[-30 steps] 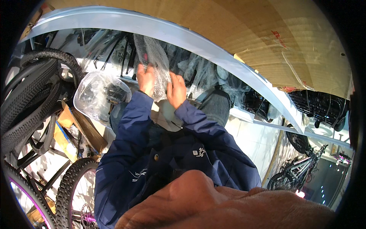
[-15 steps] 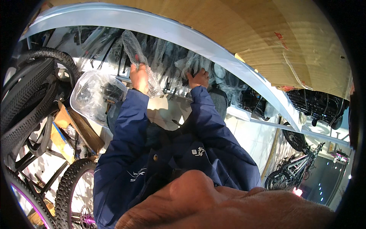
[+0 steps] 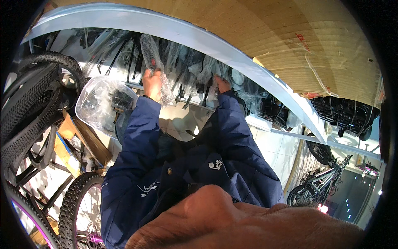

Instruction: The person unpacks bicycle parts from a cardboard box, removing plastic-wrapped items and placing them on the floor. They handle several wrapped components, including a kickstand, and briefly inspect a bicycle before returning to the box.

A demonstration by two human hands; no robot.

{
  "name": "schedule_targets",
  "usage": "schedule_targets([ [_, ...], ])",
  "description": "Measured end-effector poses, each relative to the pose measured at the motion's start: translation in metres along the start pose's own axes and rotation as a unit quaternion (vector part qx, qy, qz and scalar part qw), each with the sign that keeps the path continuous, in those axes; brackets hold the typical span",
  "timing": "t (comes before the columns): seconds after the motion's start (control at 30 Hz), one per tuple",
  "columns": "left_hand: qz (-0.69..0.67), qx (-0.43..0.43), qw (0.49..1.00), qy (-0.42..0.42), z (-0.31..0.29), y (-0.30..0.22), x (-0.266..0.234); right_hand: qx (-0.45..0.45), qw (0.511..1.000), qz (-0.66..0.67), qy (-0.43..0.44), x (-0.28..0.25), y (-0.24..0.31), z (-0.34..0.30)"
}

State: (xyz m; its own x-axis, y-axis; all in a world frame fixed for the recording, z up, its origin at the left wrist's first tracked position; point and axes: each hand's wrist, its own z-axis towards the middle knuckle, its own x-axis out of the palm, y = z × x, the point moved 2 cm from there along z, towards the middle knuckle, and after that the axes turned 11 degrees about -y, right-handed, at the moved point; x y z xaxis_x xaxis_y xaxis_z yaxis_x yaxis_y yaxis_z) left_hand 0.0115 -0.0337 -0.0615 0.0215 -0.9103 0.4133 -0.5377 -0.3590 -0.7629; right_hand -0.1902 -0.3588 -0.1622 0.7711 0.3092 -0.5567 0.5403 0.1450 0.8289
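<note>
The left hand (image 3: pixel 152 85) is closed around a long, thin parcel in clear bubble wrap with a small red patch (image 3: pixel 156 60). The hand holds it near its middle, and its near end hangs below the fingers. The parcel slants, with its far end pointing away under a long, pale blue-white metal shelf beam (image 3: pixel 124 12). The right hand (image 3: pixel 223 85) is well apart from it, to the right. Its fingers are bent and touch a bunch of clear plastic bags with dark, thin parts (image 3: pixel 206 72). I cannot tell if that hand has a tight hold on anything. Both arms are in the sleeves of a dark blue jacket (image 3: pixel 178 164). More dark rods stand in a row to the left of the parcel and to its right. Far above the beam sits a big, flat brown cardboard box (image 3: pixel 290 45). To the left of the left hand is a round-cornered, see-through plastic tub (image 3: pixel 88 111) with crumpled clear plastic inside. Farther left, thick black rubber tyres (image 3: pixel 33 99) are piled up, and a torn brown cardboard box (image 3: pixel 89 139) is just beside them. Near on the left is a bumpy black bike tyre (image 3: pixel 67 203). On the right, past the pale floor tiles (image 3: pixel 267 145), there is a grey and black bicycle (image 3: pixel 319 180).
</note>
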Motion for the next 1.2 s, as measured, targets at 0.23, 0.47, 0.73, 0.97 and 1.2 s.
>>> schedule_targets([
  [0.23, -0.008, -0.031, 0.999, 0.030, -0.002, 0.006, 0.003, -0.158, 0.977, -0.130, -0.058, -0.043, 0.080, -0.059],
  [0.47, -0.055, -0.004, 0.995, 0.080, -0.024, 0.007, 0.025, -0.233, 0.945, -0.195, 0.122, 0.016, 0.198, -0.180],
  [0.73, -0.056, 0.011, 0.996, 0.067, -0.014, 0.005, 0.009, -0.407, 0.881, -0.134, 0.201, 0.047, 0.226, -0.206],
  [0.97, -0.092, -0.006, 0.991, -0.100, -0.007, -0.008, -0.003, -0.201, 0.947, -0.247, 0.049, 0.017, 0.135, -0.105],
  [1.2, -0.028, -0.013, 0.988, -0.148, -0.022, -0.021, 0.004, -0.114, 0.926, -0.358, 0.041, 0.047, 0.070, -0.068],
])
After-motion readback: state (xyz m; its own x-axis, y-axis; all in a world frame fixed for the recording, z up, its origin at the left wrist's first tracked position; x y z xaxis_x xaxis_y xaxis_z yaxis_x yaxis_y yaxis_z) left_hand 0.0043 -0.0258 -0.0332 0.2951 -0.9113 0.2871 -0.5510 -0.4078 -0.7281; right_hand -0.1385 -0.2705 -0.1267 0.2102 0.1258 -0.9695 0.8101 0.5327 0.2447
